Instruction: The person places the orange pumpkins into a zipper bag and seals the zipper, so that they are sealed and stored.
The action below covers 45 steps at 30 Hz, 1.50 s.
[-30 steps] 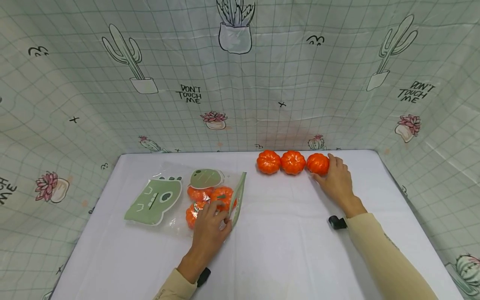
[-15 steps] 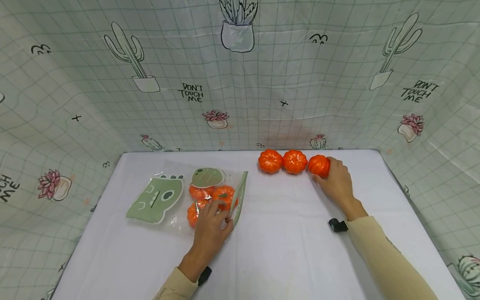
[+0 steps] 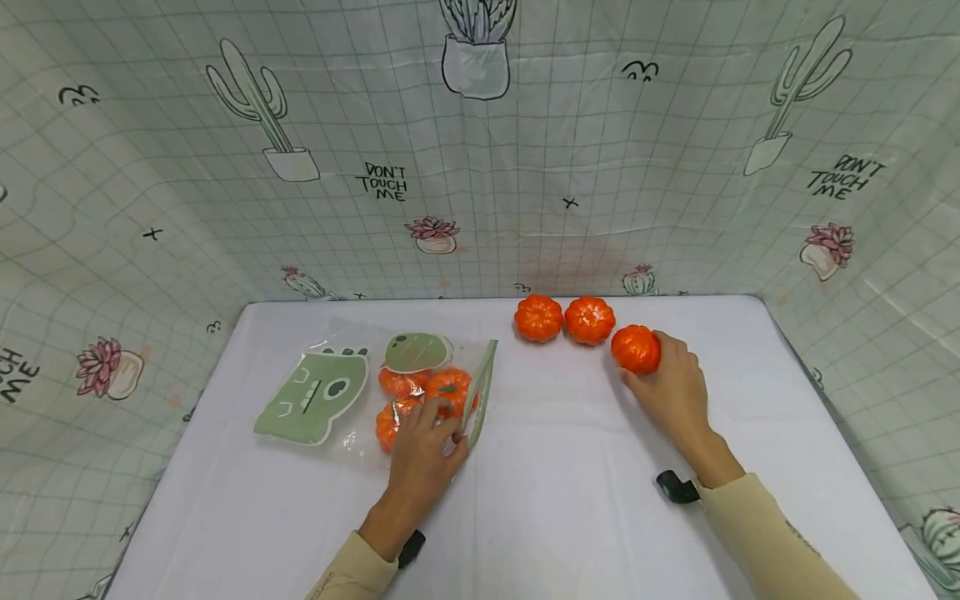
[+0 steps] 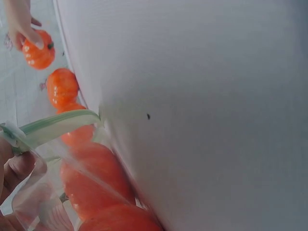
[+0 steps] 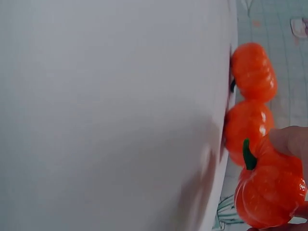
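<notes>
My right hand (image 3: pixel 670 387) grips a small orange toy pumpkin (image 3: pixel 636 350) with thumb and fingers, held off the table. Its dark green stem (image 5: pixel 249 155) shows in the right wrist view. At the left, a clear zip bag (image 3: pixel 352 429) printed with green cartoon dinosaur shapes lies flat, with several orange pumpkins (image 3: pixel 450 390) inside. My left hand (image 3: pixel 423 454) rests over the bag and pinches its green-edged mouth (image 4: pixel 62 122); the left wrist view shows the plastic between the fingertips. The mouth strip stands partly raised.
Two more pumpkins, a left one (image 3: pixel 538 318) and a right one (image 3: pixel 589 321), sit side by side near the back edge of the white table (image 3: pixel 555 500). A grid-patterned cloth (image 3: pixel 517 167) with cactus drawings hangs behind and at both sides.
My right hand has drawn the pumpkin away from the two beside it, toward me and up off the table. The left hand and the bag stay in place.
</notes>
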Available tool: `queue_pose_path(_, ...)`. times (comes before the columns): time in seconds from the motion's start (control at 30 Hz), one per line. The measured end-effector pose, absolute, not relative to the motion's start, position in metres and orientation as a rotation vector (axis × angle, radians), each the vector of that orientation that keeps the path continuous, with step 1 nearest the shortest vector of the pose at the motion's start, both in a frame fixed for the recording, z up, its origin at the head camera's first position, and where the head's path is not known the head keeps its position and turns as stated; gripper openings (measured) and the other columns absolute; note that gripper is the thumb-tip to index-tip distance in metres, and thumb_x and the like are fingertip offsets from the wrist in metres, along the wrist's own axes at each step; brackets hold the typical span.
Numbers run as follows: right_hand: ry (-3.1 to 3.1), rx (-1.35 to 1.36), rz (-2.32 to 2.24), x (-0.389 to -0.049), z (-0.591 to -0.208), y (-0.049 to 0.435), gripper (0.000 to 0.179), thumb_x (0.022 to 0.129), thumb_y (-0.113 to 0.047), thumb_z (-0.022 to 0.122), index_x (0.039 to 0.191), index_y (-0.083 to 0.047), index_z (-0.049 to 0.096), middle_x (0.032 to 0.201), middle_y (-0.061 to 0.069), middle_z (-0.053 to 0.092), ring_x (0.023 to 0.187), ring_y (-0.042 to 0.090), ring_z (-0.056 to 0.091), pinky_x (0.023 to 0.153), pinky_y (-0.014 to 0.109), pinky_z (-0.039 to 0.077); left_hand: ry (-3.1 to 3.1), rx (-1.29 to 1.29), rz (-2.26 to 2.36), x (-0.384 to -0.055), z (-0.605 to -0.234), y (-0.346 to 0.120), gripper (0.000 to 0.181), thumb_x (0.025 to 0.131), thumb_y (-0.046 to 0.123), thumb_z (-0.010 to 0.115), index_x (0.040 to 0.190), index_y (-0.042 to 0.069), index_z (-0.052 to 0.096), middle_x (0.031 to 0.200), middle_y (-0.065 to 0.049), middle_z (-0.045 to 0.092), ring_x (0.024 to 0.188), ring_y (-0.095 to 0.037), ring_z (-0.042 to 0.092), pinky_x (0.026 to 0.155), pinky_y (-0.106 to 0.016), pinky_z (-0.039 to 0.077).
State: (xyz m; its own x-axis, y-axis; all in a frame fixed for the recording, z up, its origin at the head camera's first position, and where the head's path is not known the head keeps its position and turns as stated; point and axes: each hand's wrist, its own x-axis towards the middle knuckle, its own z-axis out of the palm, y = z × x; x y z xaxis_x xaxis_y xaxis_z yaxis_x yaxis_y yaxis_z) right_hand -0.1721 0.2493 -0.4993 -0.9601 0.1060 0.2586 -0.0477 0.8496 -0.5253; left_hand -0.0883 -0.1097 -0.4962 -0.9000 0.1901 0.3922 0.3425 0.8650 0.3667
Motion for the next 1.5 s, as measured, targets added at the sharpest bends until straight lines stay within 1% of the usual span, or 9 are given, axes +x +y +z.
queue_pose_path(0.33,-2.792,0.136,0.777,-0.145,-0.505,0.214,0.077,0.085,-0.019,0.087,0.144,0.008,0.047,0.136,0.031,0.056,0.119,0.051,0.055,0.102,0.066,0.046,-2.695,-0.401,-0.577,-0.090,-0.494,-0.109,0.016,0.080,0.013,0.092,0.081,0.013,0.075,0.105,-0.002,0.062,0.095,-0.022,0.057,0.082,-0.037,0.053)
queue_pose_path(0.47,-2.820,0.248,0.797,-0.137,-0.506,0.195,0.078,0.082,-0.019,0.090,0.143,0.007,0.048,0.136,0.029,0.058,0.118,0.048,0.058,0.102,0.064,0.048,-2.703,-0.397,-0.558,-0.090,-0.494,-0.109,0.016,0.080,0.014,0.092,0.081,0.014,0.076,0.103,-0.002,0.062,0.095,-0.022,0.057,0.082,-0.037,0.053)
queue_pose_path(0.67,-2.819,0.395,0.805,-0.128,-0.510,0.166,0.079,0.078,-0.020,0.094,0.140,0.004,0.051,0.131,0.024,0.063,0.116,0.043,0.062,0.100,0.060,0.051,-2.715,-0.397,-0.564,-0.089,-0.493,-0.108,0.017,0.081,0.013,0.092,0.081,0.014,0.075,0.102,-0.002,0.061,0.094,-0.021,0.056,0.081,-0.036,0.053)
queue_pose_path(0.87,-2.791,0.509,0.822,-0.123,-0.512,0.142,0.081,0.074,-0.024,0.097,0.139,0.001,0.054,0.130,0.018,0.064,0.114,0.038,0.063,0.097,0.057,0.054,-2.736,-0.385,-0.553,-0.089,-0.493,-0.108,0.017,0.082,0.016,0.091,0.081,0.015,0.075,0.102,-0.001,0.061,0.093,-0.020,0.055,0.082,-0.036,0.053)
queue_pose_path(1.07,-2.799,0.541,0.863,-0.119,-0.511,0.122,0.080,0.073,-0.026,0.097,0.138,-0.001,0.057,0.130,0.016,0.066,0.111,0.035,0.064,0.097,0.054,0.056,-2.718,-0.392,-0.564,-0.088,-0.493,-0.108,0.019,0.081,0.015,0.092,0.079,0.015,0.073,0.101,-0.001,0.061,0.094,-0.021,0.056,0.082,-0.036,0.053)
queue_pose_path(1.27,-2.795,0.588,0.891,-0.119,-0.511,0.104,0.080,0.074,-0.027,0.097,0.138,-0.001,0.057,0.131,0.015,0.065,0.113,0.035,0.064,0.098,0.053,0.055,-2.631,-0.434,-0.597,-0.089,-0.497,-0.109,0.024,0.077,0.009,0.093,0.075,0.014,0.069,0.098,-0.002,0.061,0.089,-0.021,0.057,0.077,-0.036,0.051)
queue_pose_path(1.5,-2.791,0.641,0.879,-0.120,-0.513,0.090,0.079,0.074,-0.027,0.097,0.137,-0.002,0.057,0.132,0.016,0.064,0.111,0.034,0.064,0.095,0.052,0.056,-2.613,-0.448,-0.606,-0.088,-0.500,-0.111,0.027,0.077,0.008,0.092,0.074,0.013,0.066,0.097,-0.003,0.060,0.090,-0.022,0.056,0.078,-0.037,0.051)
